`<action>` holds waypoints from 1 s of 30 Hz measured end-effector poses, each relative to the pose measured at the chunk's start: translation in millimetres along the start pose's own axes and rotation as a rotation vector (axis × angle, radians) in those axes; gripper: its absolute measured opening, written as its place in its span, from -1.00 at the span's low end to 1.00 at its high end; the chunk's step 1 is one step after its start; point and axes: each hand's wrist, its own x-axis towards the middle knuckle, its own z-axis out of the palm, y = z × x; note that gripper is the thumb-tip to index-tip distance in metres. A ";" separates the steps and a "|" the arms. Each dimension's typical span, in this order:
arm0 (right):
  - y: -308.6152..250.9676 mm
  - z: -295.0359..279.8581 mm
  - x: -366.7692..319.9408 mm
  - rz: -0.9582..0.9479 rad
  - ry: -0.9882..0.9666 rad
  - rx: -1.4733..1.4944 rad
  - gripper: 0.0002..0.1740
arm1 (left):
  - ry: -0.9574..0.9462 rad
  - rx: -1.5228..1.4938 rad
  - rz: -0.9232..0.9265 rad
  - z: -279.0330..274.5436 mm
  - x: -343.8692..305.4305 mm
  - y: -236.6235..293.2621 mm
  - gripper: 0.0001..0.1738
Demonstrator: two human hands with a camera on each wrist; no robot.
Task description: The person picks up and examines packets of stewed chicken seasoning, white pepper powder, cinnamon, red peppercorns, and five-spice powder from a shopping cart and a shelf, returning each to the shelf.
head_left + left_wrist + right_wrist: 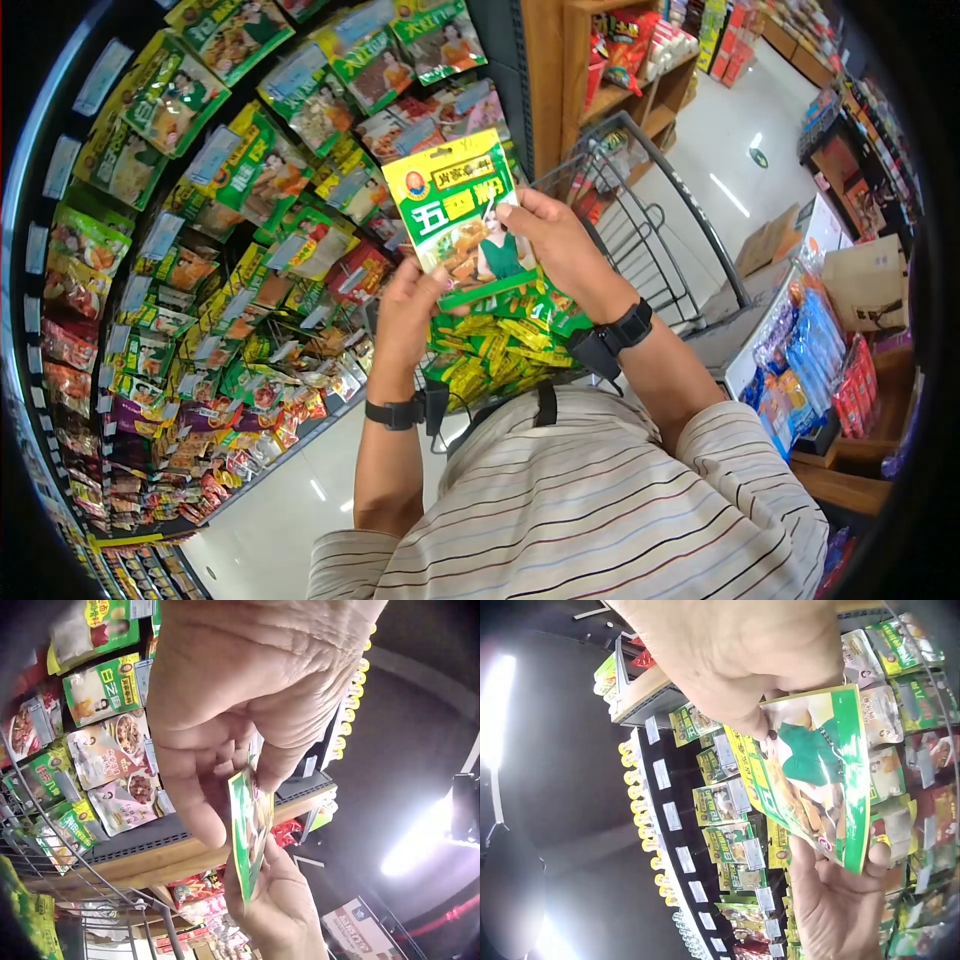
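**Green packet held up at the shelf**

Green packet (455, 210) stood upright, long axis near vertical, top leaning slightly left, printed face toward me. My left hand (405, 315) pinched its lower left edge. My right hand (558, 245) gripped the right edge higher up. The packet hung between both hands, above the cart (655, 245).

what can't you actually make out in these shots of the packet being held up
Lower part of the green packet: head view, covered by the left hand and right hand.
Its front: left wrist view, seen edge-on.
Pile in the cart: head view, mostly behind the hands.
Price tags: right wrist view, too small to read.
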 end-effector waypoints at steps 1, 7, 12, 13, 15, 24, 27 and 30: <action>1.5 5.6 2.3 -0.033 0.001 -0.020 -0.77 | 0.043 0.046 0.000 -5.3 -1.7 -3.2 -0.63; 7.9 30.8 3.2 0.011 -0.052 0.031 -0.75 | 0.093 0.128 -0.029 -22.7 -15.0 10.3 -0.71; -5.6 54.3 -4.1 0.049 -0.182 -0.079 -0.66 | 0.116 0.126 0.056 -36.4 -19.8 17.7 -0.72; -6.6 58.8 -4.8 0.045 -0.217 -0.044 -0.64 | 0.122 0.135 0.070 -38.8 -19.3 19.1 -0.72; -4.3 61.9 -2.5 0.047 -0.228 -0.059 -0.62 | 0.137 0.152 0.096 -44.0 -20.1 19.8 -0.72; -10.2 79.6 13.1 -0.077 -0.228 -0.107 -0.61 | 0.080 0.207 0.118 -46.9 -23.8 44.8 -0.67; -16.7 83.3 17.7 -0.094 -0.245 -0.122 -0.59 | 0.111 0.259 0.161 -49.9 -20.8 50.9 -0.66; -23.2 82.1 20.2 -0.065 -0.287 -0.154 -0.56 | 0.170 0.278 0.202 -49.3 -17.1 55.0 -0.65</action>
